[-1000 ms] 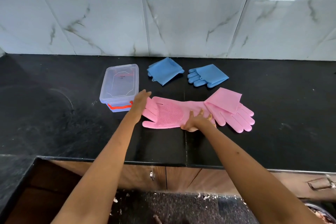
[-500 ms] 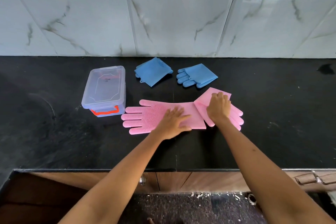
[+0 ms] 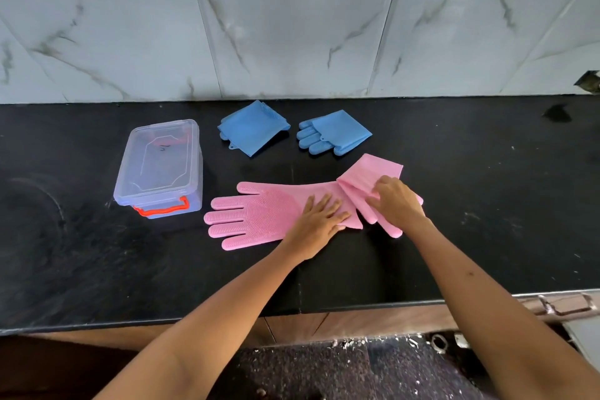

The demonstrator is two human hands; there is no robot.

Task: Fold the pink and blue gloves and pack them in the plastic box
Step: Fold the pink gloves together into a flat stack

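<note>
The person was in the middle of folding the pink gloves. The two blue gloves were already folded and lay far back on the black counter (image 3: 97, 269), one blue glove (image 3: 251, 128) just right of the box and the other blue glove (image 3: 334, 133) further right.

The left hand (image 3: 316, 224) lay flat and spread wide on the cuff end of the long pink glove (image 3: 269, 214), pressing it down and gripping nothing. That glove lay stretched out flat near the middle of the counter, with its fingers pointing left toward the box. Its palm was covered in little bumps.

The right hand (image 3: 397, 201) was curled over the second pink glove (image 3: 373, 172), and its fingers seemed to pinch the folded part. This glove was already folded over once, with its fingertips poking out near the hand. It touched the cuff of the long glove.

The plastic box (image 3: 160, 169) stood on the left, near the long glove's fingertips but not touching them. Its clear lid was on, and an orange handle showed on its near side.

Next, I think the long pink glove needed folding in half. Then the lid had to come off before anything could go in.
</note>
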